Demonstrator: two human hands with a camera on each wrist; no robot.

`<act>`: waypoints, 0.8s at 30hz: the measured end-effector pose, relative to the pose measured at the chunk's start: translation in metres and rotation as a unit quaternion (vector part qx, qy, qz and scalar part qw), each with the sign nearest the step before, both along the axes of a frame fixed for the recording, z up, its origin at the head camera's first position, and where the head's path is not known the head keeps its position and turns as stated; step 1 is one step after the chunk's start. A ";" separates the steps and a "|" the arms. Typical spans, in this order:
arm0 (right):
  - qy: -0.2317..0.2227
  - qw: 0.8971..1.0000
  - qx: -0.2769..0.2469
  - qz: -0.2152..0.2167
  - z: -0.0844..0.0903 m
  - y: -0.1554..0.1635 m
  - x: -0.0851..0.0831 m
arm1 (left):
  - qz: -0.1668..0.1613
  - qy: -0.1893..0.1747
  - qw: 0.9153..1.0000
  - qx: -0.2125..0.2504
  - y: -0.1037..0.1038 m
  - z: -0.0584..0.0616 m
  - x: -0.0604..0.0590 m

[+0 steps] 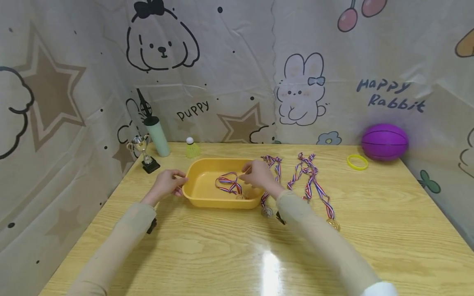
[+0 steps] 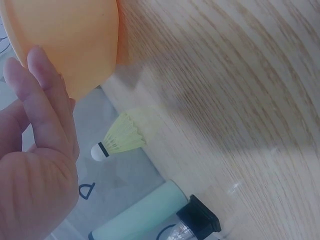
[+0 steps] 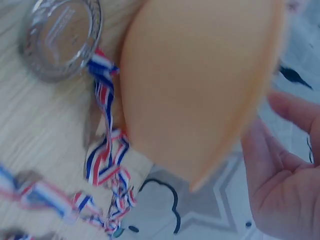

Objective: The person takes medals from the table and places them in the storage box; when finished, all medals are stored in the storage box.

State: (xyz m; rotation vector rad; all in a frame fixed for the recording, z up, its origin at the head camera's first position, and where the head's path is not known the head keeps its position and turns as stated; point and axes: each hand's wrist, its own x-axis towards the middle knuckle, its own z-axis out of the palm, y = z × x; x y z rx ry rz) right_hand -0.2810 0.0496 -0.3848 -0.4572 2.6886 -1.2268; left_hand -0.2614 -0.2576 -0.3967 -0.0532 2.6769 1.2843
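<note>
A yellow plastic basin stands on the table between my hands. Inside it lies a medal on a red, white and blue ribbon. My left hand touches the basin's left end from outside; in the left wrist view its fingers run fairly straight along the wall. Over the basin's right side reaches my right hand, thumb and forefinger apart close to the ribbon. The wall partly hides its fingertips in the right wrist view. Beside the basin's right end lies a silver-coloured medal with its ribbon.
Further right are more ribbons and a gold-coloured medal. A yellow ring and a purple basketball sit at the back right. Back left stand a trophy cup, a green pump and a yellow shuttlecock.
</note>
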 end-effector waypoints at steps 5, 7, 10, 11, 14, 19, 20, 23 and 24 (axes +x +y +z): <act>-0.059 0.993 -0.102 -0.007 0.008 0.041 0.005 | -0.004 -0.003 1.000 0.004 0.002 0.000 0.001; -0.078 0.989 -0.126 -0.014 0.010 0.063 0.007 | -0.003 -0.002 1.000 0.008 0.001 0.000 0.001; -0.096 0.987 -0.132 -0.016 0.012 0.101 0.011 | -0.004 0.002 1.000 0.013 0.001 0.000 0.001; -0.097 0.987 -0.128 -0.018 0.011 0.115 0.012 | -0.007 0.004 1.000 0.015 0.000 0.000 0.001; -0.099 0.989 -0.107 -0.027 0.008 0.155 0.017 | -0.005 0.005 1.000 0.018 0.000 0.000 0.000; -0.105 0.990 -0.079 -0.058 -0.003 0.207 0.030 | -0.005 0.005 1.000 0.014 0.001 0.003 0.002; -0.108 0.989 -0.076 -0.064 -0.006 0.215 0.032 | -0.005 0.006 1.000 0.012 0.001 0.003 0.002; -0.121 0.987 -0.067 -0.079 -0.013 0.234 0.040 | -0.004 0.007 1.000 0.011 0.002 0.003 0.002; -0.126 0.986 -0.065 -0.084 -0.015 0.238 0.042 | -0.004 0.007 1.000 0.011 0.002 0.002 0.002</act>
